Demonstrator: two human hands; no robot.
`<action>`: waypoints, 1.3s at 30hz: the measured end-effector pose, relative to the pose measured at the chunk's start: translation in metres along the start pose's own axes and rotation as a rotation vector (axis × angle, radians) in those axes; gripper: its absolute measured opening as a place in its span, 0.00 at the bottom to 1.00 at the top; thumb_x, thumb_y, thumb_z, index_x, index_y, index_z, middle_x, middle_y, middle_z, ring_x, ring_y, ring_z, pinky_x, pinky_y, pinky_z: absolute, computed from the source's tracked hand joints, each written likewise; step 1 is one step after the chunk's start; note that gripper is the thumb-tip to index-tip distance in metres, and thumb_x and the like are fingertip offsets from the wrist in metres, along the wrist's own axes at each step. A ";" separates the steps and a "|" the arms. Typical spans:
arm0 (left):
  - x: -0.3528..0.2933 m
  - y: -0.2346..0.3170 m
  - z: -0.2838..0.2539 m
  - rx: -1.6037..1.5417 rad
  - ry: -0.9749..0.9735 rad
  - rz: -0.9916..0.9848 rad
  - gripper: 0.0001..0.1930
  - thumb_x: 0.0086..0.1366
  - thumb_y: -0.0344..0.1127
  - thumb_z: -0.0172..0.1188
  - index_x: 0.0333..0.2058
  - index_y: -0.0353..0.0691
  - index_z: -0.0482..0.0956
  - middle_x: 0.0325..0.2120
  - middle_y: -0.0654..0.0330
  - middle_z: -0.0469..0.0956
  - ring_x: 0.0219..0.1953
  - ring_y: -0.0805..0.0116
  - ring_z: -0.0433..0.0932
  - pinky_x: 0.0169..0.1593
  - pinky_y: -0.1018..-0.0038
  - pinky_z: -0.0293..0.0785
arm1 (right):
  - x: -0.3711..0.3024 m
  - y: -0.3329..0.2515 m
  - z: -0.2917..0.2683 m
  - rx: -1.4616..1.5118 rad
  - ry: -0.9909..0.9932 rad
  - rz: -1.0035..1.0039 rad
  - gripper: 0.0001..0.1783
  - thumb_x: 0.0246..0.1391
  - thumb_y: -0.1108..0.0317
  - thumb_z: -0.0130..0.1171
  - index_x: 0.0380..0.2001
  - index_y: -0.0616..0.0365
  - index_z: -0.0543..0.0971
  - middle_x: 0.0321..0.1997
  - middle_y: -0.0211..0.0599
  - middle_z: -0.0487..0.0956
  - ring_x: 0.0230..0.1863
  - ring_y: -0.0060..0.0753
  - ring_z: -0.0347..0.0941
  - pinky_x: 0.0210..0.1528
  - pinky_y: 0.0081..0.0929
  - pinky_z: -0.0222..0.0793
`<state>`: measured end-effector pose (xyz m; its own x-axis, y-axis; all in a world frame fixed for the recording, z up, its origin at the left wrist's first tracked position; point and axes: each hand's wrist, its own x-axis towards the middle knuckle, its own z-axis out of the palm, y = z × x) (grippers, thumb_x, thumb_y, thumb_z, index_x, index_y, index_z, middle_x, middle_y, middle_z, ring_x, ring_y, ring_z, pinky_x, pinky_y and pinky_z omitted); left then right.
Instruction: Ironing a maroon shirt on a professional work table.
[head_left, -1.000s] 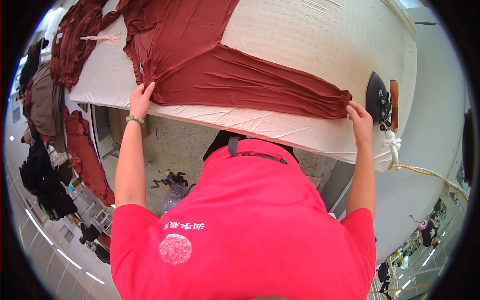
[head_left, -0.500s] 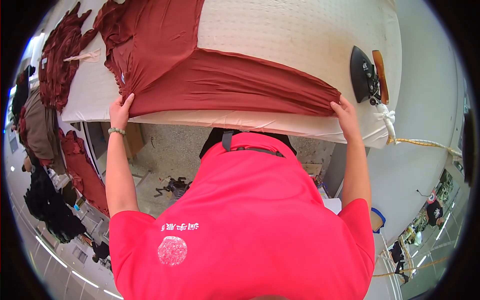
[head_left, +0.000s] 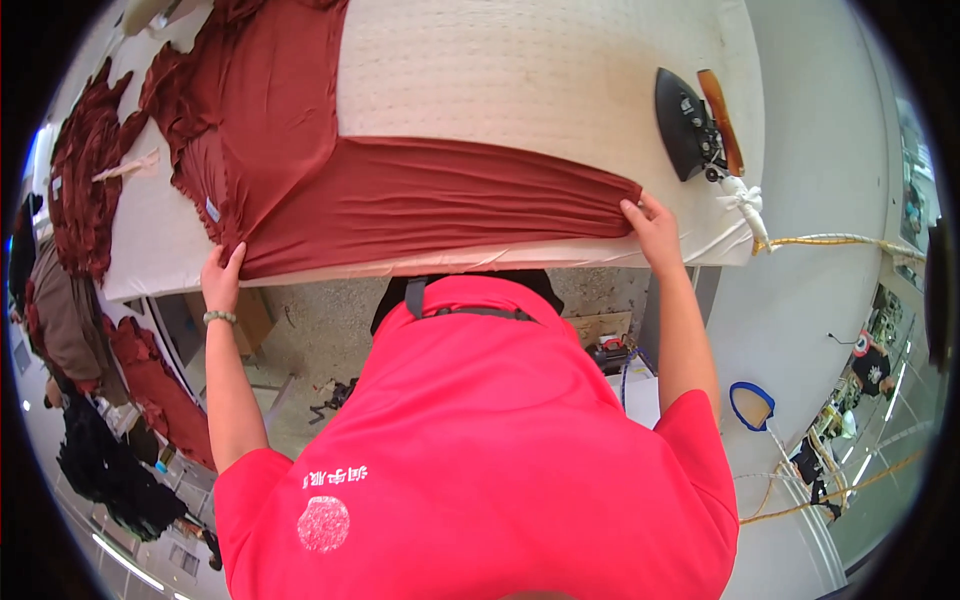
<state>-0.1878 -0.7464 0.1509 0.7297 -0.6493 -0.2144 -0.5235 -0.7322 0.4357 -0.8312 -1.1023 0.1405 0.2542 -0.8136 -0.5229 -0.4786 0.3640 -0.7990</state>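
Note:
A dark red garment [head_left: 285, 115] lies across the padded white table, with one sleeve [head_left: 430, 205] stretched sideways along the front edge. At the neckline end, my left hand [head_left: 222, 280] pinches the sleeve's near corner between thumb and fingers. My right hand [head_left: 655, 232] grips the cuff at the sleeve's other end. Lengthwise creases run along the fabric between both hands, mostly toward the cuff. Beyond my right hand, a black iron [head_left: 685, 125] with a wooden handle rests on the table.
The padded table [head_left: 530, 80] ends just before my body. A white-wrapped cord [head_left: 745, 200] runs right from the iron. Another crumpled dark red garment [head_left: 85, 180] lies at far left, near a pale cloth strip [head_left: 128, 167]. More garments [head_left: 160, 390] hang lower left.
The view has shifted, so table and iron appear further left. Both hands keep hold of the sleeve, which looks slightly flatter and more evenly drawn out.

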 end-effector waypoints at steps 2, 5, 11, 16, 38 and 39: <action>0.004 0.024 -0.002 0.181 0.009 -0.201 0.26 0.67 0.53 0.70 0.53 0.38 0.79 0.34 0.57 0.83 0.37 0.62 0.82 0.44 0.64 0.77 | -0.004 -0.008 -0.004 -0.159 0.126 -0.054 0.17 0.68 0.65 0.64 0.54 0.63 0.84 0.43 0.36 0.88 0.42 0.23 0.82 0.45 0.24 0.77; 0.013 0.090 -0.006 0.275 0.320 0.215 0.19 0.69 0.41 0.68 0.55 0.42 0.79 0.40 0.56 0.84 0.42 0.56 0.83 0.49 0.61 0.78 | -0.006 -0.029 -0.004 -0.533 0.351 -0.329 0.10 0.64 0.64 0.66 0.43 0.58 0.86 0.40 0.35 0.86 0.41 0.35 0.83 0.44 0.31 0.76; 0.048 0.234 0.066 0.190 -0.071 1.100 0.15 0.63 0.28 0.67 0.49 0.42 0.81 0.46 0.55 0.81 0.50 0.54 0.80 0.52 0.61 0.78 | 0.018 -0.053 0.016 -0.872 0.201 -0.581 0.06 0.56 0.64 0.71 0.35 0.51 0.85 0.38 0.36 0.81 0.45 0.46 0.79 0.47 0.41 0.75; 0.084 0.258 0.078 0.336 -0.331 1.134 0.13 0.57 0.32 0.72 0.39 0.42 0.79 0.35 0.59 0.78 0.47 0.56 0.77 0.51 0.62 0.77 | 0.030 -0.051 0.008 -0.930 0.105 -0.431 0.07 0.54 0.63 0.72 0.34 0.51 0.85 0.39 0.36 0.80 0.46 0.46 0.79 0.47 0.42 0.74; 0.127 0.241 0.090 0.309 -0.398 0.858 0.11 0.72 0.41 0.62 0.35 0.38 0.78 0.33 0.52 0.77 0.41 0.46 0.78 0.44 0.56 0.74 | 0.082 -0.072 -0.009 -0.930 0.019 -0.191 0.13 0.61 0.60 0.67 0.37 0.61 0.83 0.35 0.48 0.85 0.39 0.51 0.82 0.43 0.42 0.74; 0.127 0.241 0.092 0.317 -0.400 0.846 0.12 0.72 0.41 0.61 0.35 0.38 0.77 0.33 0.52 0.77 0.40 0.46 0.78 0.44 0.55 0.74 | 0.083 -0.073 -0.008 -0.945 0.020 -0.178 0.14 0.61 0.59 0.67 0.37 0.61 0.83 0.35 0.49 0.85 0.39 0.52 0.82 0.43 0.43 0.74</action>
<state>-0.2612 -1.0242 0.1482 -0.1112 -0.9631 -0.2449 -0.9402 0.0221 0.3400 -0.7820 -1.2002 0.1582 0.3787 -0.8324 -0.4046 -0.9160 -0.2746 -0.2924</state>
